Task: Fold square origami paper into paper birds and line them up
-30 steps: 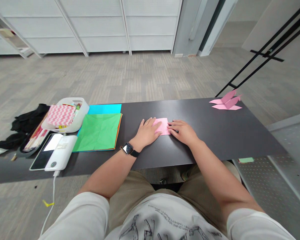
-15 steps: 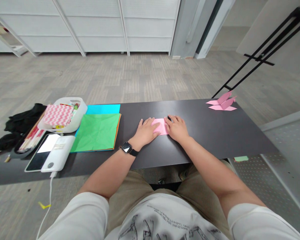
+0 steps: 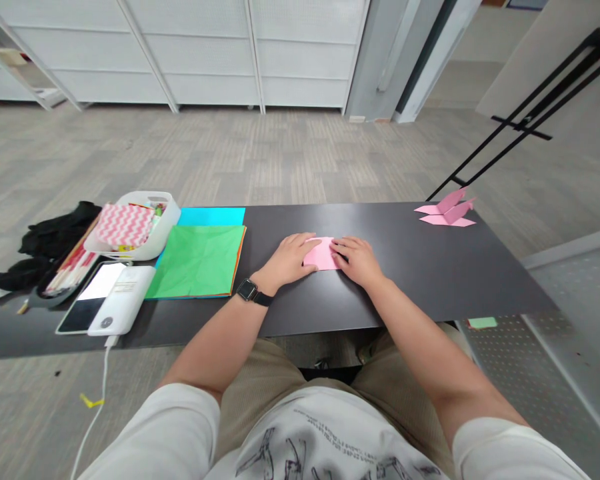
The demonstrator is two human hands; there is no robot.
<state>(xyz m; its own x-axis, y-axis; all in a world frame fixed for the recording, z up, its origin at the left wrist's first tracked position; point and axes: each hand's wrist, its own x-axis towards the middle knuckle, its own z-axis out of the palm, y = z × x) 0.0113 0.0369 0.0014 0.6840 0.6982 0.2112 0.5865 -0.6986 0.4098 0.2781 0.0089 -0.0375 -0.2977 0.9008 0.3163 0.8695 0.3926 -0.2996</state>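
Observation:
A folded pink piece of paper (image 3: pixel 322 254) lies flat on the dark table in front of me. My left hand (image 3: pixel 291 259) holds its left end, fingers bent over the upper corner and thumb by the lower edge. At the right end, my right hand (image 3: pixel 357 260) grips the paper with curled fingertips over that edge. Parts of both ends are hidden under the fingers. Two folded pink paper birds (image 3: pixel 447 210) stand at the table's far right.
Left of my hands lie green paper sheets (image 3: pixel 197 260) over blue sheets (image 3: pixel 213 216). Farther left are a white basket (image 3: pixel 169 223), a phone (image 3: pixel 75 323), a white power bank (image 3: pixel 125 300) with a cable (image 3: pixel 104 373), a pen tray (image 3: pixel 55 298) and black cloth (image 3: pixel 60 230).
My left hand's spread fingers have drawn together, and its thumb has shifted toward the paper's lower left. My right fingers have curled more at the right end. The view has shifted slightly.

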